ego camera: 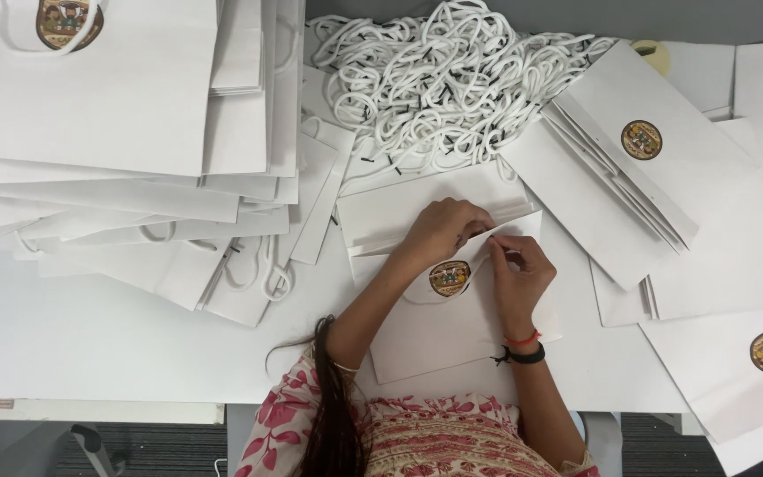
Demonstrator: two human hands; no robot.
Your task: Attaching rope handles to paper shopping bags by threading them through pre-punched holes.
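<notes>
The white paper bag (439, 331) is lying flat on the white surface (90, 353) directly in front of the person, its round printed sticker (449, 278) facing up. This bag serves as the landmark below.

Both hands are working at its top edge. The left hand (439, 231) is pressing down on the rim with fingers curled. The right hand (516, 269) is pinching the end of a white cord handle (480, 258) between thumb and forefinger, beside the rim.

Handling, as judged: the bag appears light, thin and easily creased; the rim looks like the stiffest place to hold it. The cord looks soft and limp, so a grip near its tip seems best.

Surroundings: beyond the bag's top edge a tangled heap of white cords (443, 79) is lying. To its left, flat bags (117, 115) are stacked in overlapping layers, some with handles fitted. To its right, more flat bags (638, 168) are fanned out. These piles are crowding the bag on three sides and leaving little bare surface; loose cords near the rim could snag.
</notes>
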